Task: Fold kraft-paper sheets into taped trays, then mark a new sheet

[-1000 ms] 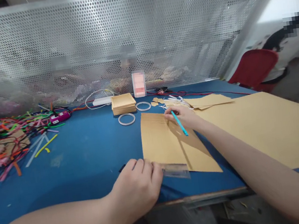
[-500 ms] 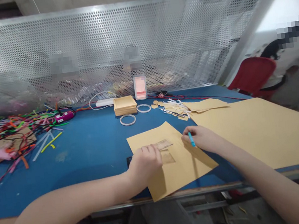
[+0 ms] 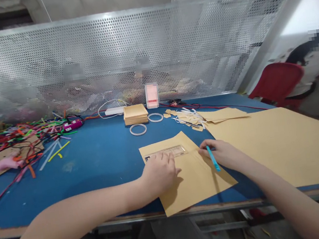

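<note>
A clear ruler point(image 3: 178, 150) lies across the upper part of a small tan paper sheet point(image 3: 191, 185). My left hand point(image 3: 161, 172) rests over the ruler and holds it against the sheet, its fingers hiding the middle and lower edge. At the sheet's right edge, my right hand point(image 3: 221, 152) is closed around a blue pen point(image 3: 213, 159). The pen's back end points towards me, and its tip is hidden by the fingers. Faint lines show on the sheet between my two hands.
A large tan sheet point(image 3: 286, 146) covers the table's right side. Scissors point(image 3: 186, 122) lie among paper scraps behind my hands. Beyond are two white rings point(image 3: 137, 129), a stack of tan trays point(image 3: 135, 115) and a phone point(image 3: 152, 95). Colourful strips point(image 3: 46, 128) fill the left.
The ruler, tilted up off the sheet before, now lies flat and further up it under my left hand. The pen in my right hand has swung lower towards me.
</note>
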`<state>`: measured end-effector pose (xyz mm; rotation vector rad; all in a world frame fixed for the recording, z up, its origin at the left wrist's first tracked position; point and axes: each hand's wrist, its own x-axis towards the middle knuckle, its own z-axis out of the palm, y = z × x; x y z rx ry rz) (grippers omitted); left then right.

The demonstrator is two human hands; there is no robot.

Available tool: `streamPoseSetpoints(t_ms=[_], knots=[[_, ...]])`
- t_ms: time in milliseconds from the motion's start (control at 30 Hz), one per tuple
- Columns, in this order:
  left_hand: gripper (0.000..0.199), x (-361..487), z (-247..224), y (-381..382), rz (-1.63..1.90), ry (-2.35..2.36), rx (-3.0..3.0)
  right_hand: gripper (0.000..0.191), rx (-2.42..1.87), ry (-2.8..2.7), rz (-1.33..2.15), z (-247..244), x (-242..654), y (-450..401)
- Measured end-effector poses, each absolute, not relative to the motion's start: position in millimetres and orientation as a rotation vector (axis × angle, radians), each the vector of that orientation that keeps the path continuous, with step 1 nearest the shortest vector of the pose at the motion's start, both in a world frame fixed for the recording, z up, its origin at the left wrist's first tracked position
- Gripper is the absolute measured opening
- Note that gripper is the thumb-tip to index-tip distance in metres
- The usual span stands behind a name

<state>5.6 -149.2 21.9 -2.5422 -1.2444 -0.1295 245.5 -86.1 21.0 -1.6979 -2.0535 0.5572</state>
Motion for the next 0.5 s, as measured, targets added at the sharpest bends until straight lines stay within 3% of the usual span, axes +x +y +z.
streamPoseSetpoints(t_ms=[233,500], knots=[[0.079,-23.2,22.4,-170.4,-0.14,-1.259,-2.956,0.023,-1.695,-2.098,0.619,23.8,252.7,-78.4],[0.078,-27.9,20.9,-156.1,-0.184,-1.411,-2.98,0.031,-1.848,-2.153,0.696,29.6,263.4,-71.2]])
